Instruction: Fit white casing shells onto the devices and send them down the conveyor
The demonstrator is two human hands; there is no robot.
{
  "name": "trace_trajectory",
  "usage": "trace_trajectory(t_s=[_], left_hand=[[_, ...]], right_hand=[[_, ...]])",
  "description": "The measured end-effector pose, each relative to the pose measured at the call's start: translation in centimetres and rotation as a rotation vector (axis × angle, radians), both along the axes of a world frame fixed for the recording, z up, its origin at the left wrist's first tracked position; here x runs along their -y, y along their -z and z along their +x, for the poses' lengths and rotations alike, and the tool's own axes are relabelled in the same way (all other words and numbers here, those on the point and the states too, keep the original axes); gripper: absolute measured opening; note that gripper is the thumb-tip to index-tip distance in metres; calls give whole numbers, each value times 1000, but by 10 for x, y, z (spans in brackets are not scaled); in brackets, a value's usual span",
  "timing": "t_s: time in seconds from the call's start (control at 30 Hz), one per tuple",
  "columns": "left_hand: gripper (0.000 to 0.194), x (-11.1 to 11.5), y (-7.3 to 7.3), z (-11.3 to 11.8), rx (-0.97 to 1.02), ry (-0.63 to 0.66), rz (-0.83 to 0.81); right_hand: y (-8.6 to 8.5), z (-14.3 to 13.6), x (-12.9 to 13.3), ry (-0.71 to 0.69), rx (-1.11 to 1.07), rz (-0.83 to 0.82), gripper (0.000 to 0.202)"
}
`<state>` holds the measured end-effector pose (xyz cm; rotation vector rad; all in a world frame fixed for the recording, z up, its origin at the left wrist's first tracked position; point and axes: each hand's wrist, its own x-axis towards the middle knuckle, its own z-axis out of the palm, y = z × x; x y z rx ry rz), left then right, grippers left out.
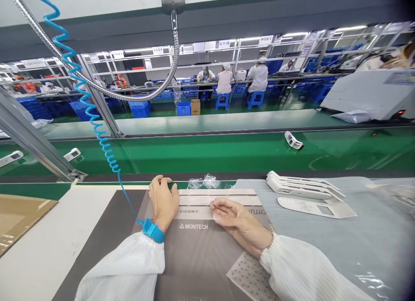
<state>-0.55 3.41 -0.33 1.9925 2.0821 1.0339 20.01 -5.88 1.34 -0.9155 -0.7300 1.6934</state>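
My left hand (164, 202) lies over the upper left part of a flat grey-brown cardboard box printed MONTECH (194, 249). Its fingers are apart and bent over the far edge, with nothing visible in them. A blue wrist strap (152, 230) on that arm joins a coiled blue cord (94, 119). Above the right part of the same box is my right hand (238, 223), turned sideways, its fingers curled together towards the thumb. Whether something small is between those fingertips is hidden. Crumpled clear plastic (207, 181) lies just past the box's far edge.
Several white plastic housings (301, 188) lie on the grey mat (324, 249) at right. Beyond runs a green conveyor belt (194, 152) carrying a white-and-black part (293, 140) and white devices (71, 154) at left. A metal hose (129, 95) hangs overhead. People (258, 76) sit at far benches.
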Motion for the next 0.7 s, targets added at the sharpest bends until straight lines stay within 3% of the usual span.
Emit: trace_trajectory(t_s=[0.57,0.7], left_hand=[[19,-5,1,0,-32,-5,19],[19,-1,-10,-7,-124,37,30]], right_hand=[[5,1,-6,-5,-5,7,39],[0,-8,-2,23,5,10,45]])
